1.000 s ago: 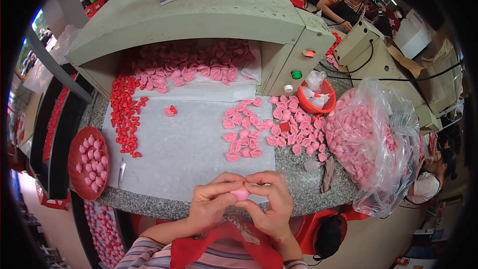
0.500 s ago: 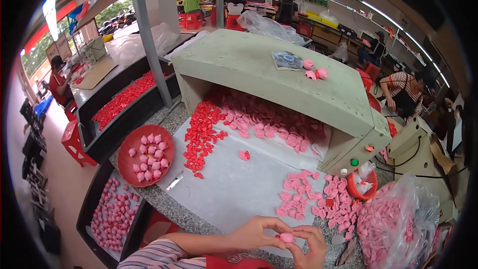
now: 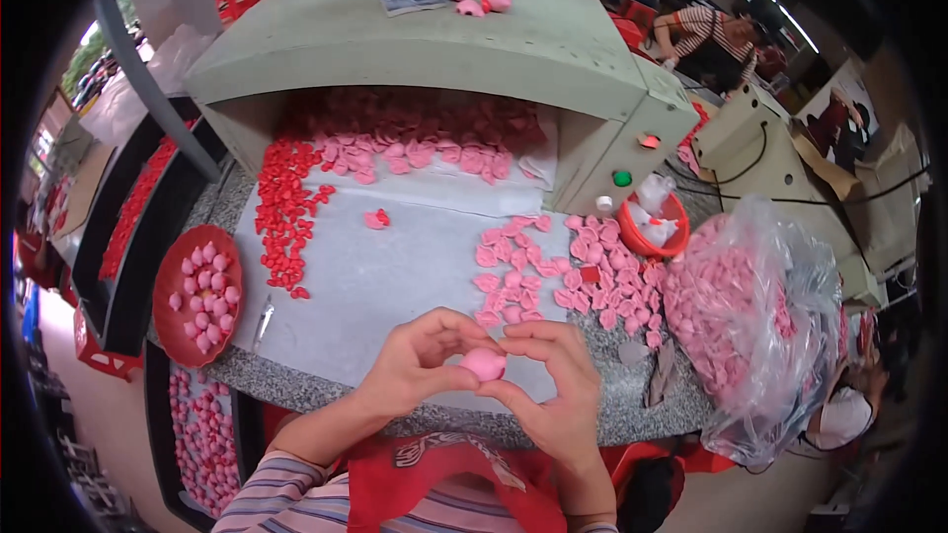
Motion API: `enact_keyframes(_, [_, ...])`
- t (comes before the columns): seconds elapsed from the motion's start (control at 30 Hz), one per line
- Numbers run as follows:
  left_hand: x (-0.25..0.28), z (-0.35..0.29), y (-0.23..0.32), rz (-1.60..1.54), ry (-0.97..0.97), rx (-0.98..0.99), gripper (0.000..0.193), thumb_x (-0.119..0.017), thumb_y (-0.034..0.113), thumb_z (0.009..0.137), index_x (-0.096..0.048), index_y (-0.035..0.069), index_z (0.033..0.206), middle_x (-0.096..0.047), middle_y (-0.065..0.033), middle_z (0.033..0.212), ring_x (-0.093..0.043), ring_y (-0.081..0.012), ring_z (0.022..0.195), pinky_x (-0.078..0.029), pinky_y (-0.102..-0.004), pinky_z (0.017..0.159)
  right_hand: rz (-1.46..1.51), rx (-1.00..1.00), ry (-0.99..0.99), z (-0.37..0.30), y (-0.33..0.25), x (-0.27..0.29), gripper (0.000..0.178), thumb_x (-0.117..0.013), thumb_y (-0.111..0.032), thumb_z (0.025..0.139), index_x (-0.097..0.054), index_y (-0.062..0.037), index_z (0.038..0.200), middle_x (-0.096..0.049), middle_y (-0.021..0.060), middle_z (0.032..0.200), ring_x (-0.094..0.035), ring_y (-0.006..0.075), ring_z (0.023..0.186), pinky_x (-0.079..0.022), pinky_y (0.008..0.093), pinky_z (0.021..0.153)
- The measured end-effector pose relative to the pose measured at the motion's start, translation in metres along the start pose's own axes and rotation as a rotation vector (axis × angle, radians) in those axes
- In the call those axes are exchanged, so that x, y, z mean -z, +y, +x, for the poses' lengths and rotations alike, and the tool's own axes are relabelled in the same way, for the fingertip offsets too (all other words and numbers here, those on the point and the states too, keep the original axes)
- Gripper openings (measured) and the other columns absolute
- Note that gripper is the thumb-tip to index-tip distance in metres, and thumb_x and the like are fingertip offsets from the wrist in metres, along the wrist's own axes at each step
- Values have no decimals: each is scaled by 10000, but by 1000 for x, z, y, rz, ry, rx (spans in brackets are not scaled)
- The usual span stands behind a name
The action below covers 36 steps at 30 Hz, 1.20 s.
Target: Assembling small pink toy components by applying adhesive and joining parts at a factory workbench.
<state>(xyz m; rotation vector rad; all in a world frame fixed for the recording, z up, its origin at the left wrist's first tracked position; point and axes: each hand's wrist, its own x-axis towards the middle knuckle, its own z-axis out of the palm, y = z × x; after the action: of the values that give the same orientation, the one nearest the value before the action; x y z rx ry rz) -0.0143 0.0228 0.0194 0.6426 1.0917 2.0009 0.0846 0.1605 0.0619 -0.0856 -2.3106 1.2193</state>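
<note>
Just over the near edge of the white sheet, a small pink rounded piece sits between the fingertips of both hands. My left hand pinches it from the left; the thumb and fingers of my right hand close on its right side. Beyond my fingers lie loose pink petal-like pieces. Small red pieces form a strip on the left of the sheet. One pink piece with a red part lies alone mid-sheet.
A pale green metal machine stands behind, pink and red pieces inside its opening. To the left are a red bowl of pink rounded pieces and black trays. At right stand a small orange-red basket and a clear plastic bag of pink pieces.
The view has tilted down and shifted right. Both hands, with the pink piece between them, now appear higher and further left in the picture, and more of the piece shows.
</note>
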Motion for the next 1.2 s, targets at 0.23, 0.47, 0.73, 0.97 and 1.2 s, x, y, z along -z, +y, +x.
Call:
enact_keyframes(0.23, [-4, -1, -16, 137, -81, -131, 376, -673, 79, 762, -506, -49, 1073, -576, -179, 1033, -558, -250, 972, -440, -354, 847, 395, -154, 31, -21, 26, 0, 291, -756, 15, 601, -607, -17, 849, -529, 84, 929, -528, 177, 873, -416, 292, 788])
enact_keyframes(0.47, [-3, 2, -7, 539, -154, -244, 383, -716, 87, 704, -585, -43, 1040, -609, -173, 1010, -581, -248, 929, -454, -336, 809, 428, -184, 29, -24, 32, 4, 268, -753, 25, 593, -611, -15, 817, -528, 84, 925, -514, 171, 873, -404, 287, 792])
enact_keyframes(0.73, [-10, 7, 9, 952, -160, -437, 433, -780, 136, 606, -626, 18, 993, -646, -113, 943, -623, -237, 802, -496, -308, 701, 393, -135, 5, -21, 38, 0, 267, -768, -2, 579, -608, -10, 793, -525, 79, 917, -503, 169, 880, -391, 282, 793])
enact_keyframes(0.97, [-9, 8, 10, 1159, -204, -570, 398, -779, 147, 600, -602, 30, 937, -640, -92, 884, -613, -239, 743, -497, -319, 650, 356, -165, -20, -21, 40, 3, 237, -766, -15, 583, -612, -14, 763, -526, 72, 895, -511, 164, 859, -403, 273, 764])
enact_keyframes(1.2, [-11, 12, 9, 1035, -152, -275, 441, -769, 114, 618, -573, 11, 999, -625, -99, 896, -604, -203, 820, -498, -294, 675, 255, -182, -3, -20, 40, -2, 245, -759, -30, 602, -614, -13, 799, -531, 84, 895, -530, 178, 859, -422, 287, 746])
